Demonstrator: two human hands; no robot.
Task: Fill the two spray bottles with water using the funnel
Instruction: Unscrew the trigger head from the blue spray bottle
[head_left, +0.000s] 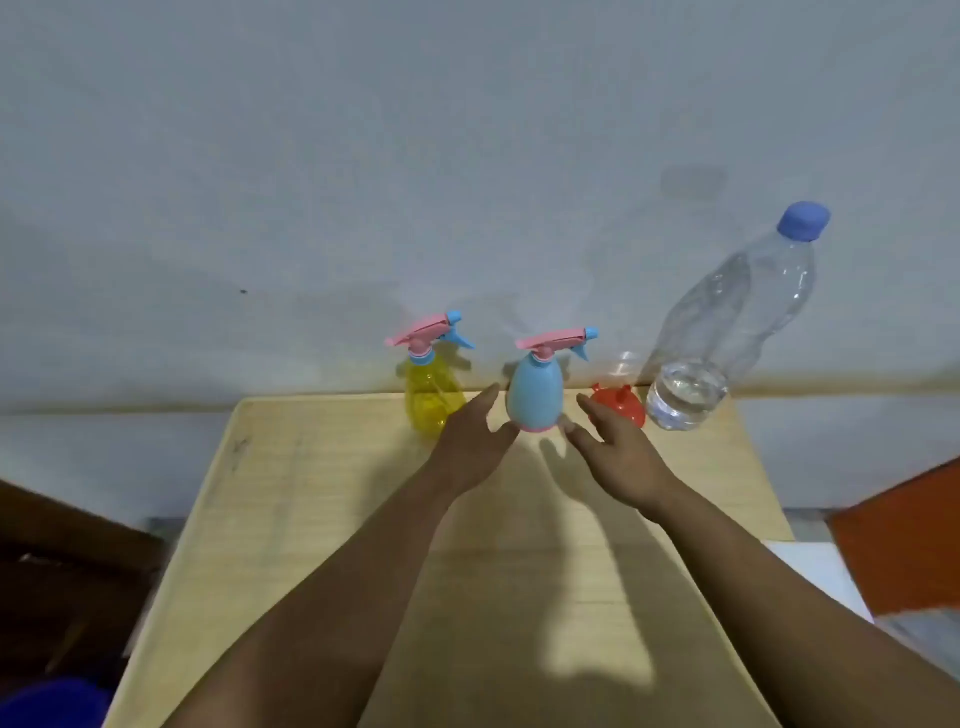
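Note:
A light-blue spray bottle with a pink and blue trigger head stands at the far edge of the wooden table. To its left stands a yellow see-through spray bottle with the same kind of head. A red funnel lies right of the blue bottle. A tall clear water bottle with a blue cap, water low in it, stands at the far right. My left hand is stretched out with straight fingers just left of the blue bottle's base. My right hand reaches with spread fingers just right of it. Neither holds anything.
A grey wall rises right behind the table's far edge. A dark brown piece of furniture sits at the left, a blue object at the bottom left, and an orange surface with a white one at the right.

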